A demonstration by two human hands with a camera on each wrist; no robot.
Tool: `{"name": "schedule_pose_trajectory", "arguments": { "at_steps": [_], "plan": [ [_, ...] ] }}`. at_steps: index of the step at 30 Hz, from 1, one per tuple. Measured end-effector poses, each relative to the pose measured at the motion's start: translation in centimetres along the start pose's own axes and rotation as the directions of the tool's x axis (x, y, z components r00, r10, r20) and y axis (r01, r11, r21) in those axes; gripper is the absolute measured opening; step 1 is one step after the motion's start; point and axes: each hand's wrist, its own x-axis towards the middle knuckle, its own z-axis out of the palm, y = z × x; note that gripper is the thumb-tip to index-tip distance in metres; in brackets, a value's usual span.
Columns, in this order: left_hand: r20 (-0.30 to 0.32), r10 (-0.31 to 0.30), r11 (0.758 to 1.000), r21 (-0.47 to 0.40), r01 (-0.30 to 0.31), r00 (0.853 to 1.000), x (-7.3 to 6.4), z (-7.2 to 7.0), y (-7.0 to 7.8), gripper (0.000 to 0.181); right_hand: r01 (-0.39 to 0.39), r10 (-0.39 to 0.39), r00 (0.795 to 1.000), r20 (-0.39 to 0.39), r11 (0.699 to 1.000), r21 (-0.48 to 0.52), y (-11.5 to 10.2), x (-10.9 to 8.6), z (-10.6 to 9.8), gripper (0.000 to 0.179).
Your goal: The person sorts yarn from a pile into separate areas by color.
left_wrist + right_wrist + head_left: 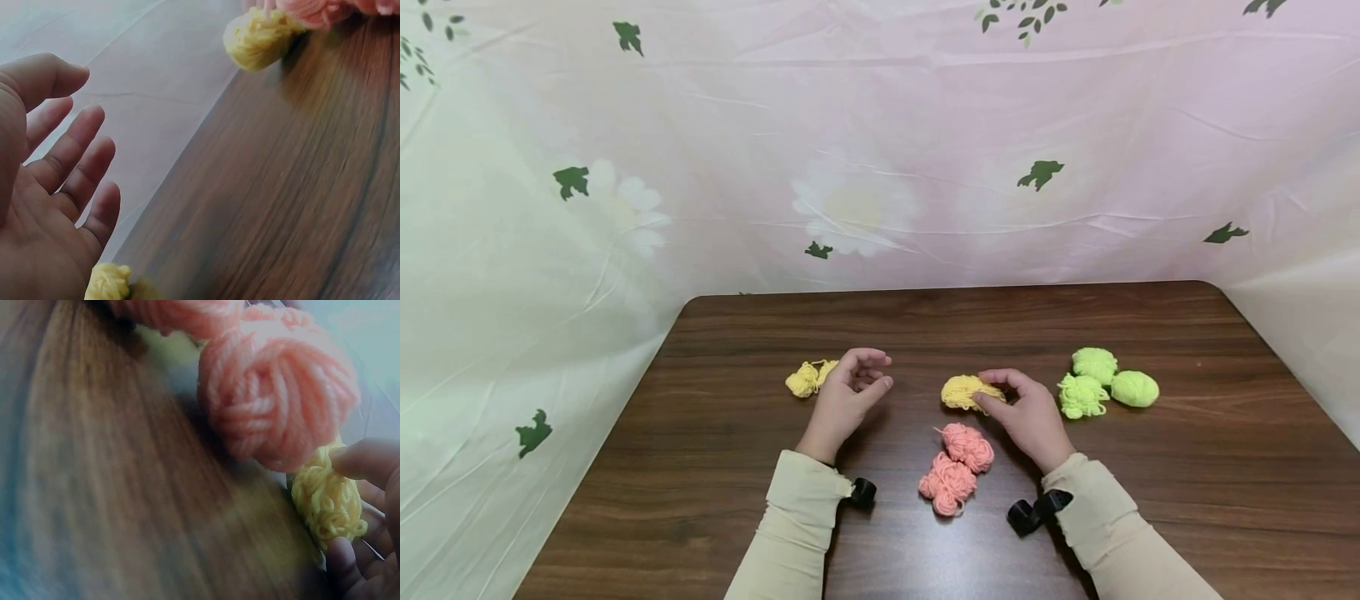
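1. Fingers of the right hand (1028,417) are pinching the yellow ball (961,392) by its right end, the thumb lying on the near side and the index finger on the far side; the gap between them is matching little more than the ball's width.
2. Fingers of the left hand (847,396) are bending loosely, the thumb standing well apart, and they are holding nothing. Yellow yarn (802,381) is lying just left of them, partly hiding behind the hand.
3. For a good hold, light pressure across the narrow width is probably serving best, since soft yarn is likely giving under a hard squeeze. Loose loops are showing at the gripped end, so catching the wound body rather than single strands is looking wiser.
4. Most of the ball is sticking out leftward from the right fingertips, toward the left hand. Its long axis is running roughly sideways in the head view, the right end pointing into the pinch. Whether it is touching the table (1150,329), I am not managing to tell.
5. Coral balls (967,447) are sitting near, on the person's side of the right fingertips; green balls (1094,367) are resting to the right of those fingers, beyond the knuckles.
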Motion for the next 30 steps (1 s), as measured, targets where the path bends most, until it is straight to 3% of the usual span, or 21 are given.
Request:
{"name": "schedule_pose_trajectory", "arguments": {
  "at_steps": [22,26,30],
  "plan": [
    [0.07,-0.016,1.0,0.002,0.015,0.997,-0.3,1.9,-0.2,0.031,0.007,-0.007,1.0,0.002,1.0,-0.006,0.1,0.0,0.1,0.031],
    [0.087,-0.04,0.999,0.006,0.039,0.995,-0.3,2.3,-0.7,0.031,0.009,-0.009,1.0,0.004,1.0,0.0,0.1,0.0,0.1,0.031],
    [0.1,-0.059,0.998,0.031,0.056,0.993,-0.2,3.1,-2.6,0.032,0.008,-0.008,1.0,0.005,1.0,0.003,0.1,0.0,0.0,0.032]
  ]
}}
